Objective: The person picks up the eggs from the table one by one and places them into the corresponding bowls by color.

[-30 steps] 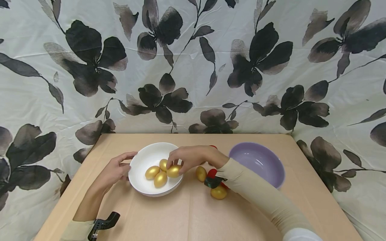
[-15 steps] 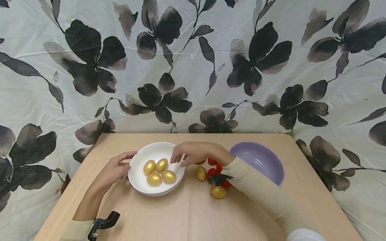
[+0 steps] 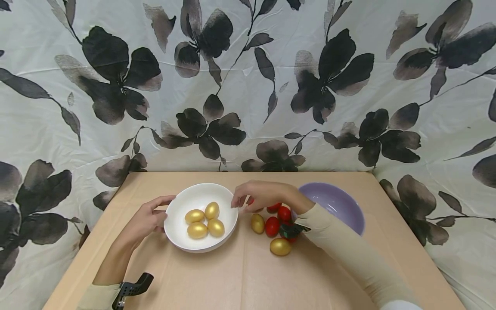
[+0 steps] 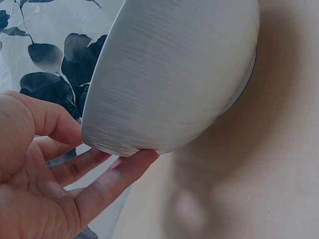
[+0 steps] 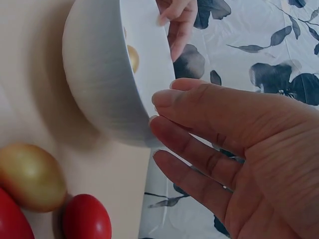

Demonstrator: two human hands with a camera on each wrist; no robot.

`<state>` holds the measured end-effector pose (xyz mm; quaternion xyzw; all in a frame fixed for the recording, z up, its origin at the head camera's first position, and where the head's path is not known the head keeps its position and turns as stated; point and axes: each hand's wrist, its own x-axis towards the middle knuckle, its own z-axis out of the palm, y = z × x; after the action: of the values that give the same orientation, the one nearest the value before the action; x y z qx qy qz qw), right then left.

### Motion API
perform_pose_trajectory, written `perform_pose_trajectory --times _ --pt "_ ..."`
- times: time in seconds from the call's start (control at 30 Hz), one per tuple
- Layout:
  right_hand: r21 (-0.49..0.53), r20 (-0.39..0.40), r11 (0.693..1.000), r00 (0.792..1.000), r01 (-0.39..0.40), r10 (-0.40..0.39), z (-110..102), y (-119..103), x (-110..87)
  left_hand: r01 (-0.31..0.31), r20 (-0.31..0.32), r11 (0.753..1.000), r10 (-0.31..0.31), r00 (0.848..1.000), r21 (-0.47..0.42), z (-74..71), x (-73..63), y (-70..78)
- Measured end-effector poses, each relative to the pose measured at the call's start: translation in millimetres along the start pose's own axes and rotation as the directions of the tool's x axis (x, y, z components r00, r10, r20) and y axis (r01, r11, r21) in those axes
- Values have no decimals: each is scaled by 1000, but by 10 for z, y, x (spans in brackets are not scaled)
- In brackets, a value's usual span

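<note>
The white bowl (image 3: 179, 234) stands on the table with several gold eggs (image 3: 197, 230) inside. At its left side my left hand (image 3: 147, 217) holds the edge, fingertips on the rim and outer wall (image 4: 169, 74). Just past the bowl's right rim hovers my right hand (image 3: 259, 195), with nothing in it. Its fingers are loosely bent, the fingertips close to the rim in the right wrist view. Below and beside that hand lie two gold eggs (image 3: 280, 246) and several red eggs (image 3: 272, 226), partly hidden by my right hand and wrist.
A purple bowl (image 3: 341, 211) stands at the right on the wooden table (image 3: 217, 280), partly covered by my right forearm. A dark wrist strap piece (image 3: 135, 286) sits on my left wrist. Floral cloth (image 3: 248, 86) hangs behind the table.
My right hand has let go of a gold egg in the white bowl and moved right, off the bowl. The gold eggs there shifted slightly. My left hand has stayed put.
</note>
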<state>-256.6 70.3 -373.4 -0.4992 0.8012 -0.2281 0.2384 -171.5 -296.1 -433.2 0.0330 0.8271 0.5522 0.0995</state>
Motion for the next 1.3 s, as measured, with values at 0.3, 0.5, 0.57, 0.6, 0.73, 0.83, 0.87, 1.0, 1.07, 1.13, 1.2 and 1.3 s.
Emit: perform_pose_trajectory --times 0.3,0.5,0.57,0.6,0.73,0.83,0.87,1.0,1.07,1.13,1.2,1.3 --pt "2 -12 1000 1000 -27 27 17 83 -123 -7 6 1000 7 1000 -22 6 6 12" --pt "9 4 998 998 -58 58 43 163 -168 -9 5 1000 9 1000 -28 10 14 18" --pt "18 10 998 998 -65 65 57 194 -174 -11 5 1000 11 1000 -29 10 18 17" --pt "24 14 997 998 -67 66 65 209 -177 -11 5 1000 11 1000 -29 10 20 15" --pt "33 27 996 997 -80 79 105 270 -189 -8 3 1000 8 1000 -21 9 28 6" --pt "42 38 995 995 -91 90 136 310 -198 -2 -1 1000 2 1000 -11 9 37 -6" --pt "46 42 994 995 -95 93 146 319 -202 0 -4 1000 0 1000 -8 10 40 -10" --pt "35 52 995 995 -90 88 182 358 -203 5 -10 1000 -5 1000 0 7 53 -22" --pt "21 59 995 994 -97 96 195 368 -204 6 -13 1000 -6 1000 0 8 55 -22" --pt "6 65 994 992 -106 105 207 386 -201 6 -13 1000 -6 1000 0 9 58 -22" --pt "-12 70 994 991 -113 113 216 393 -201 6 -14 1000 -6 1000 2 11 59 -20" --pt "-37 74 992 989 -122 124 233 411 -200 9 -16 1000 -9 1000 6 13 61 -17"
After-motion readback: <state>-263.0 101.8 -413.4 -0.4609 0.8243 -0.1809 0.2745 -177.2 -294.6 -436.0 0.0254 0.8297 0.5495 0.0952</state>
